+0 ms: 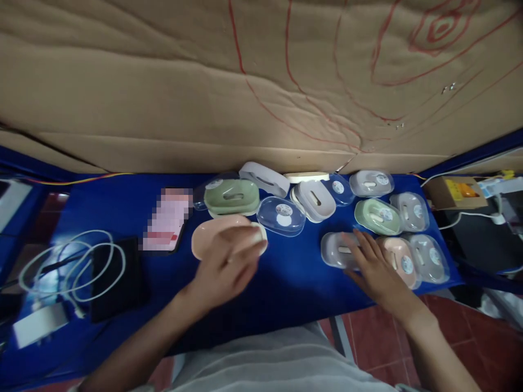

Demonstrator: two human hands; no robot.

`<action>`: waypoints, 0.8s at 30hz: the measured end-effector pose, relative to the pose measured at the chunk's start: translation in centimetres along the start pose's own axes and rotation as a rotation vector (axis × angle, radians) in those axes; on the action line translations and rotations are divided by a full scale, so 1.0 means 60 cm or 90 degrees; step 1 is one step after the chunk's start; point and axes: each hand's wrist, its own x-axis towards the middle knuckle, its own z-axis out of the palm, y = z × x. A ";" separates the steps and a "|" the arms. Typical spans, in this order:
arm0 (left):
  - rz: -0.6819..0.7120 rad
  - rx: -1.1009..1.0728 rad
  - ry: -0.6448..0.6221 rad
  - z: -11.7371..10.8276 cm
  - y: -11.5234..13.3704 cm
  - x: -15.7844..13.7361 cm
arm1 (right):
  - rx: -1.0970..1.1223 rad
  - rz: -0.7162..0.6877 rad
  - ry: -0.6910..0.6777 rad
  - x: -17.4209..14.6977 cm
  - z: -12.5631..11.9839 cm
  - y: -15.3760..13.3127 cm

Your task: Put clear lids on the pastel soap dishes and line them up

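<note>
The right hand (373, 267), fingers spread over the grey soap box (332, 250) toward the right edge of the desk (286, 294), should touch lightly, while the left hand (229, 261), too blurred to tell its grip, should steady the peach soap box (204, 231) in from the back edge.

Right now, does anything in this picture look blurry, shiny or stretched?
Head view: the left hand looks soft, perhaps from moving; head view: glare pales the blue table around the coiled white cable; head view: blocky pixels hide the phone screen, and the picture's edges seem stretched.
</note>
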 end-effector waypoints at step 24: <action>0.151 -0.108 -0.216 0.108 0.094 -0.065 | 0.272 -0.144 0.309 0.108 -0.006 -0.093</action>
